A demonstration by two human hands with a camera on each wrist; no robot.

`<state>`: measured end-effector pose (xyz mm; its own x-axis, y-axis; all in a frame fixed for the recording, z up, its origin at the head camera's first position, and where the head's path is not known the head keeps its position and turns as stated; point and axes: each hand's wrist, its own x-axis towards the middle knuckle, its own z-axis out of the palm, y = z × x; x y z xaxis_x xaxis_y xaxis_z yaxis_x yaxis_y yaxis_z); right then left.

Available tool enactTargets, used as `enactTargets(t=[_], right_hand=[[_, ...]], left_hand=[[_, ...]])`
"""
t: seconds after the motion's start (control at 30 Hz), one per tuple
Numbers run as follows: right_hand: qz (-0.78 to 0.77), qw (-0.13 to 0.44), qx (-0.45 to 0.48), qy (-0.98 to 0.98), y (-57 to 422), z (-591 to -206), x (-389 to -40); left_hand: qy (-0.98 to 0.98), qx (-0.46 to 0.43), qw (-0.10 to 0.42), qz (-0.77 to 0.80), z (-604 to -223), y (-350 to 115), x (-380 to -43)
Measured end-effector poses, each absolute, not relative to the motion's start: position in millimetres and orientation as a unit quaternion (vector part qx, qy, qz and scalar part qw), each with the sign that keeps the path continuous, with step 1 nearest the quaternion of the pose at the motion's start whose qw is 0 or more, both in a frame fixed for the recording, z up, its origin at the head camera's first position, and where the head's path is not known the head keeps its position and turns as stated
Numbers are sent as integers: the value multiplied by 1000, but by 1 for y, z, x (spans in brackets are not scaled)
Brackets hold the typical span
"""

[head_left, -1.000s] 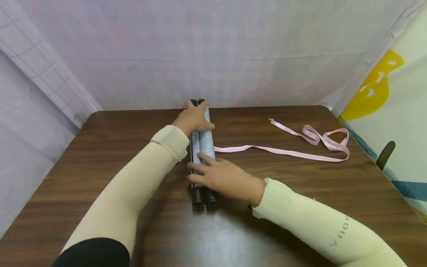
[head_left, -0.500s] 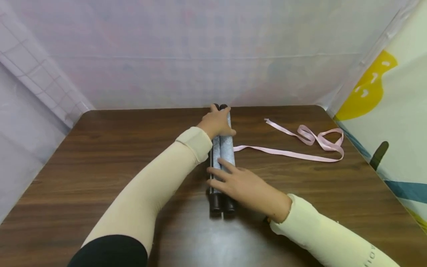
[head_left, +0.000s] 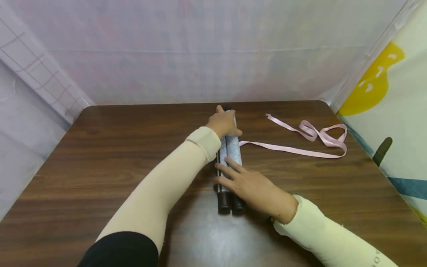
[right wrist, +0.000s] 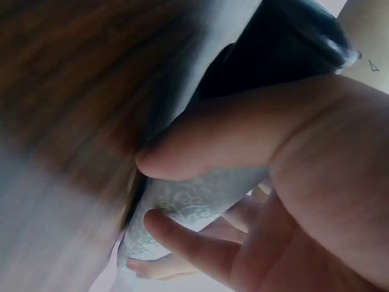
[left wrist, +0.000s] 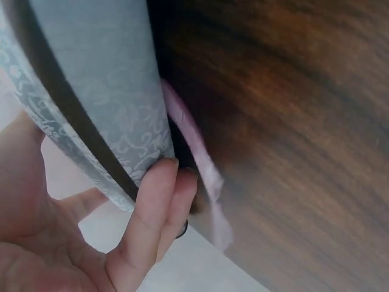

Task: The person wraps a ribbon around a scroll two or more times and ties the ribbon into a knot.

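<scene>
A rolled-up hanging scroll (head_left: 235, 150), silver-grey with a swirling pattern, lies on the brown table as two rolls side by side. Its black end knobs (head_left: 224, 203) show at the near end, and a dark stripe runs down its left side. My left hand (head_left: 223, 123) grips the far end from above, fingers (left wrist: 155, 201) bent against the patterned side. Nearer to me, my right hand (head_left: 251, 185) spans the scroll with spread fingers; its thumb (right wrist: 194, 146) rests along the side close to the table. A pink ribbon (head_left: 287, 149) runs out from under the scroll toward the right.
The ribbon's loose end lies in loops near the table's (head_left: 116, 155) right edge. A pale cloth wall (head_left: 200, 55) rises behind the back edge. On the right hangs a white sheet (head_left: 403, 148) with yellow and green shapes.
Both hands have slid the scroll to the right across the table, nearer the looped ribbon. Less of the ribbon shows between scroll and loops. The camera view has shifted slightly.
</scene>
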<state>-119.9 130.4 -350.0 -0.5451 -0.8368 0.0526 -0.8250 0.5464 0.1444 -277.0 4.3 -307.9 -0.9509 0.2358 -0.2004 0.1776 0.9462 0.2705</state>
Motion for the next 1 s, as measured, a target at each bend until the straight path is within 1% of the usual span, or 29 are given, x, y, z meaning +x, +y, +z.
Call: enactTargets(t=[0.1,0.3,0.47,0.67,0.77,0.9,0.97,1.0], right_hand=[[-45,51,472,-879,131,-351,-119],[-39,16,448,-893,131,-349,-117],[-32,9,439,-898,130,-350,-116],[-23,5,442,-897,129,-352,-116],[-24,-1,441,-897,128,-351,-116],[-29,-7,438,-898,128,-348,-116],[-29,-10,439,-898,128,-347,-117],[-28,-12,440,-897,127,-346,-117]], left_hand=[[982,109,104,110,-310,6,-279],[989,107,93,53,-318,11,-281],[990,111,79,39,-322,11,-280],[984,139,107,22,-317,1,-277],[983,148,108,-11,-311,-7,-274],[981,165,88,-45,-304,-20,-268],[980,172,91,-51,-302,-28,-265],[978,174,101,-52,-301,-32,-263]])
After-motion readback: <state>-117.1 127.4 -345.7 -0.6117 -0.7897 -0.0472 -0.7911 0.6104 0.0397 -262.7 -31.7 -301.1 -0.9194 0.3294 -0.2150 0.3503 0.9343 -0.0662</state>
